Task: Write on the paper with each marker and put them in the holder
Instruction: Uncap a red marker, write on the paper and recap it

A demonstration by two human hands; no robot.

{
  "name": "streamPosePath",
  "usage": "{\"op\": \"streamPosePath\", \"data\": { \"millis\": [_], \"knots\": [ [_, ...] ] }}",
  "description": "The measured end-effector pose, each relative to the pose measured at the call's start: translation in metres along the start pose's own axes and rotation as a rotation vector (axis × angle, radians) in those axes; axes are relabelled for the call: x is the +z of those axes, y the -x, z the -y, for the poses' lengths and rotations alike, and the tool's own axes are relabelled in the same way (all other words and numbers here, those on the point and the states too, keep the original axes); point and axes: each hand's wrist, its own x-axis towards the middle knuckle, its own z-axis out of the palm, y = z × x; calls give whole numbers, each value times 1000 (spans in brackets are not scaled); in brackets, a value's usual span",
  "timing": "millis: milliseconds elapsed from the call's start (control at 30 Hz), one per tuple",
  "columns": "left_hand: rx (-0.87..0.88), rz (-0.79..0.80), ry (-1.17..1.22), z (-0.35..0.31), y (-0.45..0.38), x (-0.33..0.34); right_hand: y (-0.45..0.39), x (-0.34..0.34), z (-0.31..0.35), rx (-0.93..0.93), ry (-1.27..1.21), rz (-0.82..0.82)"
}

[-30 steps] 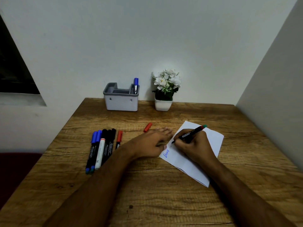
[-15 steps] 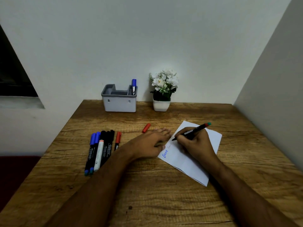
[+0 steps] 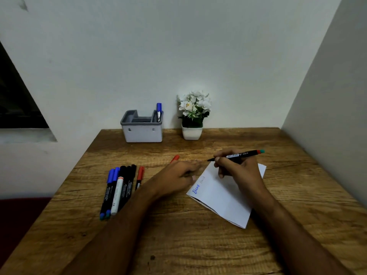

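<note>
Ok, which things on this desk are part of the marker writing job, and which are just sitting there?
Part of the job:
paper
marker in right hand
row of markers
red cap
holder
blue marker in holder

Just sitting there:
flower pot

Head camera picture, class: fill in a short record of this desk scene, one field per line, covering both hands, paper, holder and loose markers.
right hand: holds an uncapped black marker, tip off the paper
left hand: flat, fingertips at the paper's edge
paper: white, blue word near its left corner
holder: grey, at the back, one blue marker in it
loose markers: a row lying left of the left arm
red cap: on the table
</note>
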Motion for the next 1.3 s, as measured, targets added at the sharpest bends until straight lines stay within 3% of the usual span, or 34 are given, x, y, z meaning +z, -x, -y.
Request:
{"op": "streamPosePath", "data": {
  "millis": [233,400,600,667,800,867,967,1300],
  "knots": [
    [-192,-531,-95,-4,-10,-15,0,1,-1,6,-82,5],
    [-466,-436,-315,2,-20,-19,2,0,2,-1,-81,10],
    [-510,-452,-332,6,-30,-12,1,0,11,-73,-44,20],
    [-558,-516,-117,2,-30,-17,1,2,14,-129,-7,25],
    [-722,-613,1089,-25,-25,-41,4,11,17,-268,78,70],
    [-724,-608,1383,-32,-22,-47,5,17,17,-269,88,100],
    [-710,-586,1519,-38,-17,-47,6,26,16,-280,116,104],
    [-707,-590,1521,-42,-6,-44,6,30,17,-314,138,90]
  ]
}}
